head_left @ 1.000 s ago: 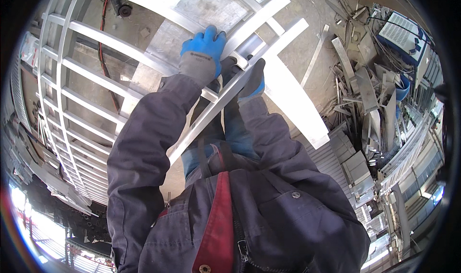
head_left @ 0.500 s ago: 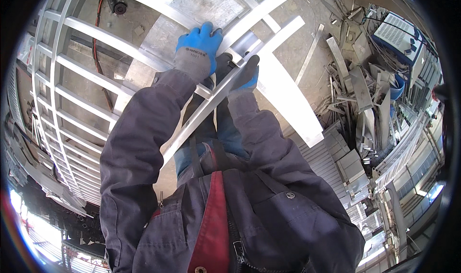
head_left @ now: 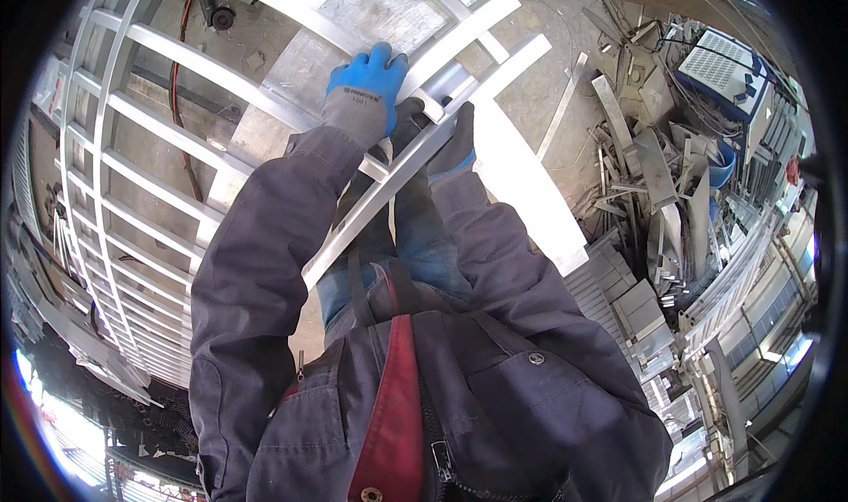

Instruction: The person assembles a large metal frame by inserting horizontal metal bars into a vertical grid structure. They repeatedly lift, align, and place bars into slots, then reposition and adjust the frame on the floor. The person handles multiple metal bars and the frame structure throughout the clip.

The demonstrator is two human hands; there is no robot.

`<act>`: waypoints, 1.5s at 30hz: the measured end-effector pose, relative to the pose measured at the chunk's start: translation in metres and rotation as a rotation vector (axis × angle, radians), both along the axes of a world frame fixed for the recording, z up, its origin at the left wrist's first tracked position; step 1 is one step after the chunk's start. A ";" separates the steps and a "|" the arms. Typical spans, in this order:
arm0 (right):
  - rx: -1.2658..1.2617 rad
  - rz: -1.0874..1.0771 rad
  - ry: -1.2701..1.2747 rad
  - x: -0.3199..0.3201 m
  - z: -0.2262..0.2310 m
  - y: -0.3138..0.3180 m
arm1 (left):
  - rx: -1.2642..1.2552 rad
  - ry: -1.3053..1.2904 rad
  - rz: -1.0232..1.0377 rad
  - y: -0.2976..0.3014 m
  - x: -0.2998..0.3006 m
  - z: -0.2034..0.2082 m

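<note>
A ladder-like frame of silver metal bars point(head_left: 375, 197) lies slantwise before me, with short crosspieces between its long rails. My left hand point(head_left: 364, 91), in a blue and grey glove, curls over the far metal bar point(head_left: 464, 38) from above, its thumb on the near side. My right hand point(head_left: 455, 144), gloved alike, holds the near bar from its right side, a grey-tipped digit pointing up along it; its other fingers are mostly hidden underneath. A bright metal sheet point(head_left: 521, 175) extends beyond my right hand.
At left stands a large curved metal grille point(head_left: 159, 153). A dark power tool point(head_left: 221, 16) and orange cable point(head_left: 175, 87) lie behind it. Offcuts point(head_left: 649, 162) are heaped at right, near a white and blue machine point(head_left: 724, 69) and a blue bucket point(head_left: 723, 164).
The view has shifted slightly. My right hand has turned a little, its raised digit now more upright beside the bar. My left hand keeps its place on the far bar.
</note>
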State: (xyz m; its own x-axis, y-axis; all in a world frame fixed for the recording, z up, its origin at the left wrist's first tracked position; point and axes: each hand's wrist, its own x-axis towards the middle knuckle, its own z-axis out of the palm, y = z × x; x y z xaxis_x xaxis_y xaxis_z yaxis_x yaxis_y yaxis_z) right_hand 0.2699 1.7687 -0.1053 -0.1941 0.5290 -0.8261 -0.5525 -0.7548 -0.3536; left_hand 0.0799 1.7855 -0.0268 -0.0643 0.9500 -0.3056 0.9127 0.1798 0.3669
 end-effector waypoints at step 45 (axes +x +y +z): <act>0.818 1.715 -0.645 0.066 0.123 0.052 | 0.306 -1.008 1.625 -0.413 0.095 0.090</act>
State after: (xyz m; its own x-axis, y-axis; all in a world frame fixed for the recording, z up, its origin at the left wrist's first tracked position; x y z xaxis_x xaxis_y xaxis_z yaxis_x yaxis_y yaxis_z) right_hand 0.3360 1.8209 0.0173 -0.6409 0.3684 -0.6735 0.7561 0.1510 -0.6369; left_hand 0.1745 1.3727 0.0628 -0.7362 0.1925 -0.6488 -0.5690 0.3429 0.7474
